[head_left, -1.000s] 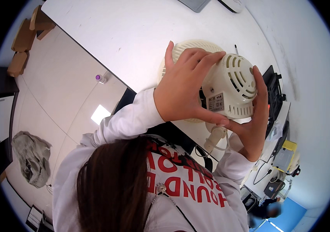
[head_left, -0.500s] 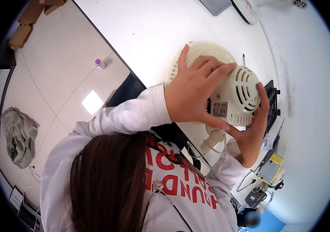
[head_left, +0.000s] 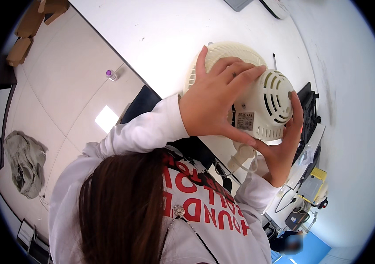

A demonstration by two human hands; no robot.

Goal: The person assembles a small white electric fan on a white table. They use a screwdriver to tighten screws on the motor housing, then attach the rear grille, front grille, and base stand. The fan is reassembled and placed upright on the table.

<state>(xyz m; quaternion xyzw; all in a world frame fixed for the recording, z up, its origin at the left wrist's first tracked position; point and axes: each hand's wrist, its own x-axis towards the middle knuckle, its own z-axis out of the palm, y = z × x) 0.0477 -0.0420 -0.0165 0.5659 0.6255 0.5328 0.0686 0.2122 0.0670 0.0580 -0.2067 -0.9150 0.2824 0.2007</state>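
Note:
A cream electric fan lies on the white table, its slotted motor housing (head_left: 264, 103) turned up toward me and its round grille (head_left: 229, 49) underneath on the far side. My left hand (head_left: 216, 94) is spread over the left of the housing, thumb low beside the label and the forefinger reaching over its top. Round the right side curls my right hand (head_left: 284, 143), a fingertip against the slotted end and the thumb beneath. Between them both hands grip the housing. Below it hang the fan's pale neck (head_left: 242, 158) and a looped cord. The front of the grille is hidden.
The white table (head_left: 161, 39) meets a white wall at the right. Beside the fan are a thin dark rod (head_left: 274, 61) and a black case (head_left: 308, 116); nearer lies a yellow-edged box (head_left: 313, 187). A purple-topped bottle (head_left: 112, 75) and grey cloth (head_left: 25, 163) are on the floor.
Both hands keep their grip on the fan. Fan and hands appear slightly farther left and up, while the whole view has also shifted a little.

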